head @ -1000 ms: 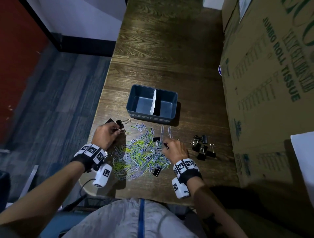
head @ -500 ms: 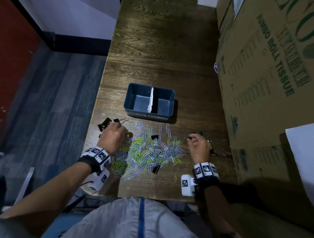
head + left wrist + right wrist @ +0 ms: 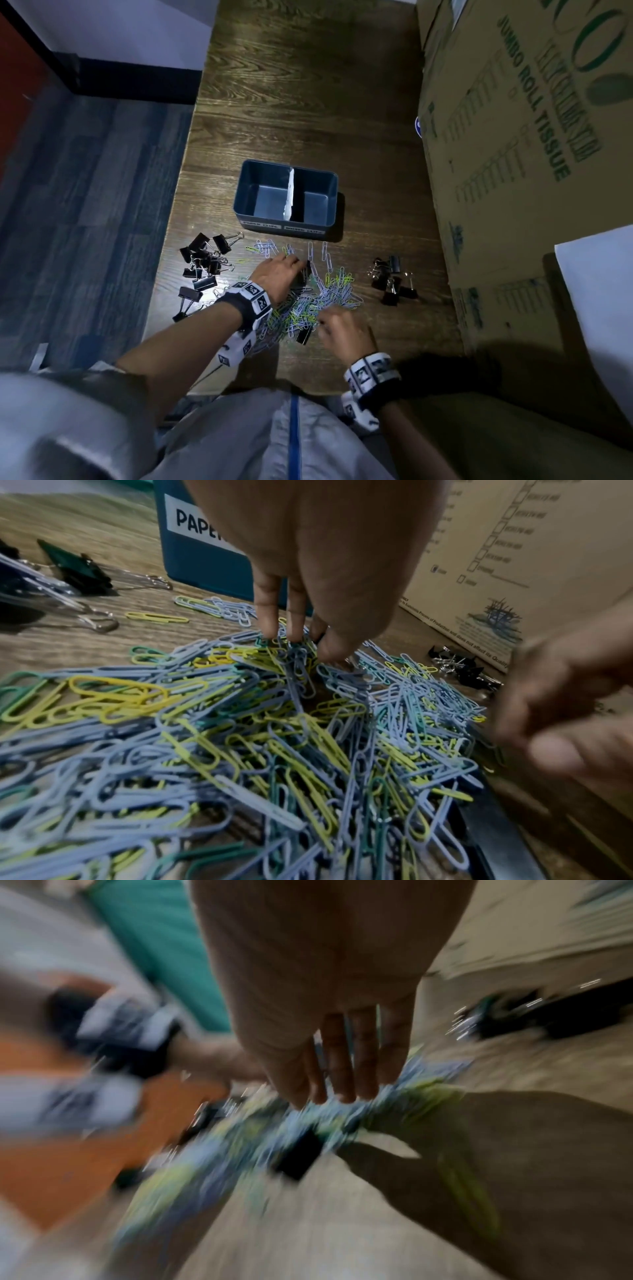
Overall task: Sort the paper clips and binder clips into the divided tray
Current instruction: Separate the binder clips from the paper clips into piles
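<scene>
A blue divided tray stands on the wooden table, both compartments bare; in the left wrist view its label reads "PAPE". In front of it lies a pile of blue, yellow and green paper clips. My left hand reaches into the pile's far side, where fingertips and thumb pinch a black binder clip. My right hand hovers at the pile's near edge with straight fingers holding nothing, beside another black binder clip. The right wrist view is blurred.
Black binder clips lie in two groups, one left of the pile and one to its right. A large cardboard box walls off the table's right side. The table's left edge drops to the carpeted floor.
My left hand has moved right from the left binder clip group to the pile's far side. My right hand has come back left from the right binder clip group to the pile's near edge.
</scene>
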A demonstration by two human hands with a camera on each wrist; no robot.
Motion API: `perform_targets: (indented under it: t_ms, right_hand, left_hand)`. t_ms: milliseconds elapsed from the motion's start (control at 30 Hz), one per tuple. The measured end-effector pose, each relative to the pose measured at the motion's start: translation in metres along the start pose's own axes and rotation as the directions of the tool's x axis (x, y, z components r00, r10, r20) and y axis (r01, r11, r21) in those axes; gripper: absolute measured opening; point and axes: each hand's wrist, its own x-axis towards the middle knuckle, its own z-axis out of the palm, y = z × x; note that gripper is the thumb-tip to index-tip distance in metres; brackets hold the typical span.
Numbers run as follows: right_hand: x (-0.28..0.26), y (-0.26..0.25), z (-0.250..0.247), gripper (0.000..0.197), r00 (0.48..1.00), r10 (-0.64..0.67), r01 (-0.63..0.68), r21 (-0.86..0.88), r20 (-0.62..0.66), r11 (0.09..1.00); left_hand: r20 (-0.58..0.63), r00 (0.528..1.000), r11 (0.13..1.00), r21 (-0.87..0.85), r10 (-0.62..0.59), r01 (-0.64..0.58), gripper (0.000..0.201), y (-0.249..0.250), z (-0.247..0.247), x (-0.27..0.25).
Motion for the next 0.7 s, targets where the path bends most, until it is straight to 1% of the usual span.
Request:
perform_targets:
  t_ms: [67,133,167,267,367,433,567,633,700]
  right_hand:
    - [-0.003,-0.018,0.011,0.026,0.998,-0.029,0.033,-0.081,0.054,0.996]
    - [-0.002,-0.029,0.020,0.042,0.995,-0.012,0.021,-0.088,0.100,0.996]
    - [-0.001,-0.032,0.024,0.046,0.993,0.001,0.009,-0.082,0.119,0.997]
    - [0.000,-0.033,0.028,0.046,0.995,0.019,-0.012,-0.073,0.097,0.997]
    - [0.000,-0.032,0.027,0.046,0.996,0.050,-0.046,-0.064,0.075,0.997]
    - [0.000,-0.032,0.026,0.046,0.995,0.080,-0.078,-0.038,0.059,0.996]
    - [-0.002,-0.026,0.026,0.048,0.992,0.126,-0.126,0.052,0.010,0.991]
    - [-0.002,-0.021,0.024,0.049,0.991,0.131,-0.129,0.104,-0.016,0.986]
    - [-0.003,-0.017,0.016,0.048,0.991,0.126,-0.117,0.175,-0.036,0.977]
  left_hand:
    - [-0.006,1.000,1.000,0.018,-0.005,0.005,0.070,0.000,-0.002,0.004]
    - [-0.005,1.000,1.000,0.019,-0.011,0.011,0.067,-0.001,-0.001,0.006]
    - [-0.003,1.000,1.000,0.006,-0.007,0.007,0.065,-0.001,-0.001,0.006]
    - [-0.016,1.000,0.999,-0.040,0.001,-0.002,0.055,0.002,0.002,0.003]
    - [-0.028,0.999,0.996,-0.085,-0.020,0.018,0.054,0.004,0.004,0.001]
    - [-0.056,0.998,0.994,-0.107,-0.028,0.022,0.050,0.005,0.004,0.000]
    - [-0.135,0.991,0.988,-0.152,-0.023,0.002,0.029,0.009,0.003,-0.007]
    - [-0.157,0.987,0.980,-0.197,-0.030,-0.001,0.025,0.007,0.008,-0.011]
    - [-0.189,0.981,0.963,-0.269,-0.042,-0.010,0.026,0.005,0.010,-0.017]
